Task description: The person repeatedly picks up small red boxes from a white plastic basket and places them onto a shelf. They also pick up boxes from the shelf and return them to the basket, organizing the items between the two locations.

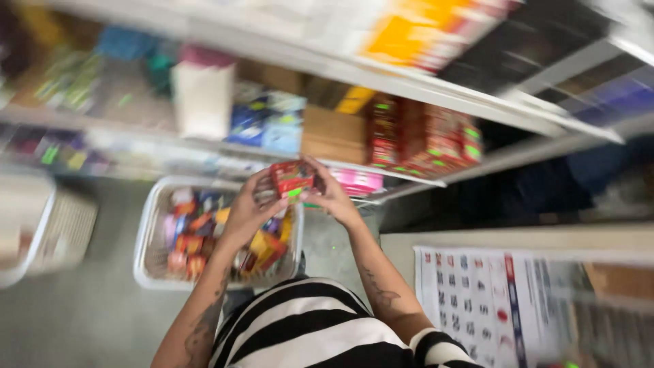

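Both of my hands hold a small red packet with a green patch, raised in front of the shelves. My left hand grips its left side and my right hand its right side. Below them a white plastic basket sits on the grey floor, filled with several colourful small packets. A row of similar red packets stands on the shelf to the right. The picture is blurred by motion.
White metal shelves run across the view with boxes, a brown carton and blue packets. Another white basket stands at the far left. A calendar sheet hangs at the lower right.
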